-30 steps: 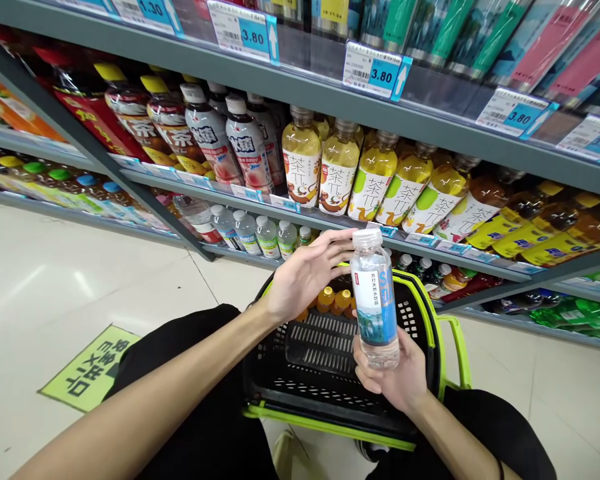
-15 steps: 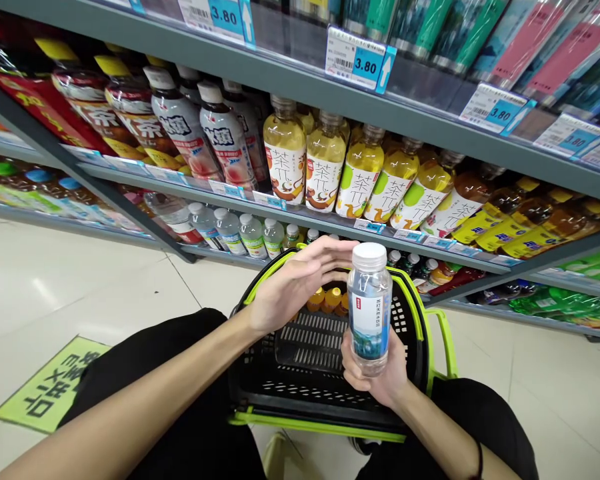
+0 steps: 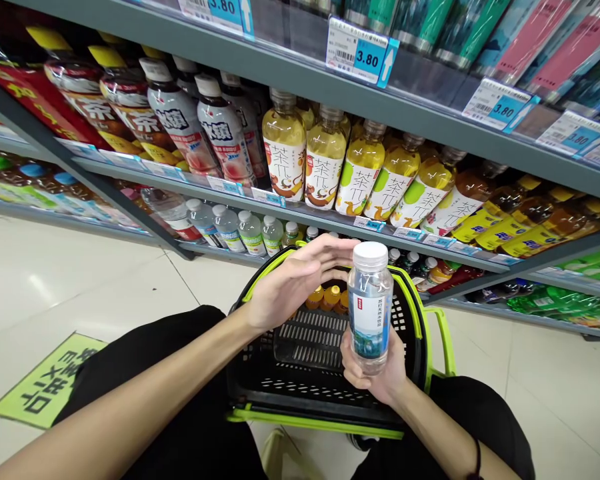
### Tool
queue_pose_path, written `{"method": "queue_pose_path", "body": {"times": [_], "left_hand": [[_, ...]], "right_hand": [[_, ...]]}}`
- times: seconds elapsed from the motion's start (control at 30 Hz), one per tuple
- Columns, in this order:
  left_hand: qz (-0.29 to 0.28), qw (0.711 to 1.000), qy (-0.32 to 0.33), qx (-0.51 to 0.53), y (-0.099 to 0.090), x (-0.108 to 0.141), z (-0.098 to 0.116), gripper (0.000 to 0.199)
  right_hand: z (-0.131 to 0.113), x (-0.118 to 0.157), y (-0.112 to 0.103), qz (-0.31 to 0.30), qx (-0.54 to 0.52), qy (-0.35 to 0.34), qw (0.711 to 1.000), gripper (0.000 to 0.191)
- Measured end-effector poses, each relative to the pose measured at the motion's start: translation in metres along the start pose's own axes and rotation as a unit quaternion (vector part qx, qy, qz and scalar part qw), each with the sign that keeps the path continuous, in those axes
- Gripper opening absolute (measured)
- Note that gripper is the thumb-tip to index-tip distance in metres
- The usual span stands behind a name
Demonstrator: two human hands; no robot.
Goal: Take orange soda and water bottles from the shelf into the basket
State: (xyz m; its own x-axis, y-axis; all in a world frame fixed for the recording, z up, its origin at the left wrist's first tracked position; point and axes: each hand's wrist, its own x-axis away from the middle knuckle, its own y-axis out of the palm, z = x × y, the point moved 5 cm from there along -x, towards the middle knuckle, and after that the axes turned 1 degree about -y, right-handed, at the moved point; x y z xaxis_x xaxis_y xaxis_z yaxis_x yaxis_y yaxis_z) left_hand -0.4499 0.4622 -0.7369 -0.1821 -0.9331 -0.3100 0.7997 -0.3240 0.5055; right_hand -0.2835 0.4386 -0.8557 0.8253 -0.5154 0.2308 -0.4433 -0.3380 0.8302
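A clear bottle point(image 3: 370, 313) with a white cap and a blue-and-white label stands upright in my right hand point(image 3: 380, 370), whose fingers wrap round its lower part. My left hand point(image 3: 300, 277) is open at the bottle's left, fingers stretched toward the neck just under the cap; whether the fingertips touch it I cannot tell. Both hands are above a black basket point(image 3: 325, 393) with lime-green trim and handles, between my knees. Bottles with orange caps point(image 3: 330, 297) show beyond my left hand, at the basket's far side.
Ahead runs a grey shelf point(image 3: 290, 217) with rows of tea bottles point(image 3: 320, 163) and dark bottles with yellow caps point(image 3: 113, 93). Smaller bottles point(image 3: 250, 233) stand on the lower shelf. Price tags point(image 3: 363, 53) line the upper edge. A green floor sign point(image 3: 43, 383) lies at the left.
The view has shifted very slightly. Both hands and the bottle keep nearly the same positions.
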Motion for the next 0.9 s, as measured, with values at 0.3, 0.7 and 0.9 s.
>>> {"method": "queue_pose_path", "body": {"times": [0.3, 0.7, 0.9], "left_hand": [[0.011, 1.000, -0.005, 0.002, -0.001, 0.000, -0.001, 0.045], [0.055, 0.990, -0.014, -0.126, -0.009, 0.001, -0.005, 0.044], [0.158, 0.978, 0.025, -0.137, -0.026, -0.001, 0.001, 0.045]], "right_hand": [[0.000, 0.000, 0.000, -0.001, 0.005, -0.002, 1.000, 0.063], [0.006, 0.003, 0.006, -0.028, 0.094, -0.008, 0.995, 0.078], [-0.006, 0.001, 0.014, -0.038, 0.102, -0.062, 0.992, 0.048]]}}
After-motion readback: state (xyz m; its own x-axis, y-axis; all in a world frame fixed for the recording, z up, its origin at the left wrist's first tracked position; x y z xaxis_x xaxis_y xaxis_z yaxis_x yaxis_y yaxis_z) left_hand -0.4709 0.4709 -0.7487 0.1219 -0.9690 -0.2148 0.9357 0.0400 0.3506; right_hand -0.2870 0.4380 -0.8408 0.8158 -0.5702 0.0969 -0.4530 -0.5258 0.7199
